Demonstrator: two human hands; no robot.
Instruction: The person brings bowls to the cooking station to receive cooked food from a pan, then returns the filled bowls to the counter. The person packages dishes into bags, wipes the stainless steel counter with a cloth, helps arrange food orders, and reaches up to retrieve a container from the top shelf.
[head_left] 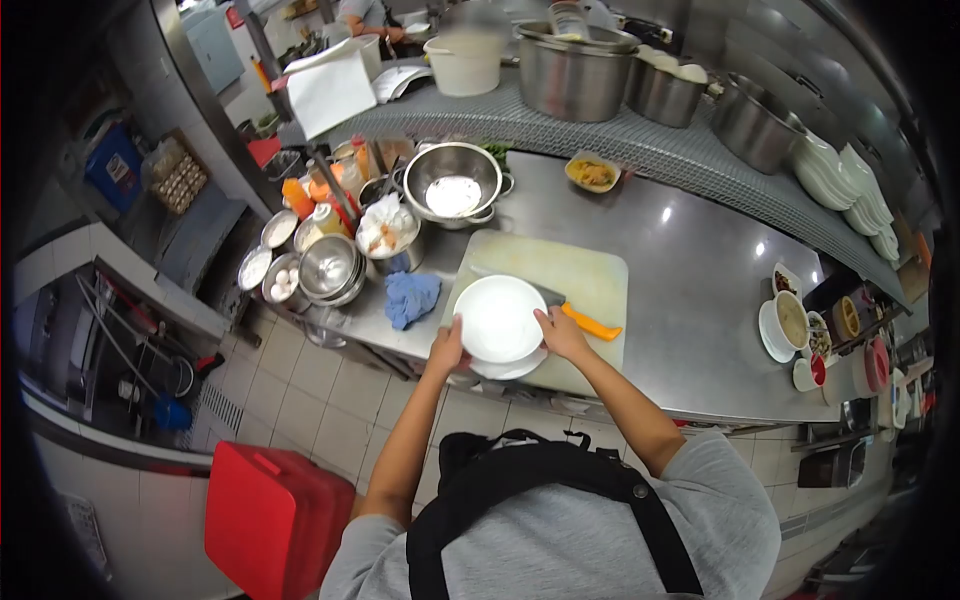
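A white bowl (500, 318) is held between my two hands over the front part of a pale cutting board (590, 268). Under it shows the rim of another white dish (508, 369). My left hand (447, 345) grips the left edge, and my right hand (561, 333) grips the right edge. Just beyond my right hand lies a knife with an orange handle (594, 322), its blade partly hidden by the bowl. A crumpled blue cloth (411, 299) rests on the steel counter left of the board.
A steel colander (452, 184), nested steel bowls (331, 268) and a tub of eggshells (388, 230) stand at the left. Farther back is a bowl of yellow food (592, 173). Filled dishes (784, 325) sit at the right. A red bin (275, 520) stands below. Another person (372, 18) works behind the shelf.
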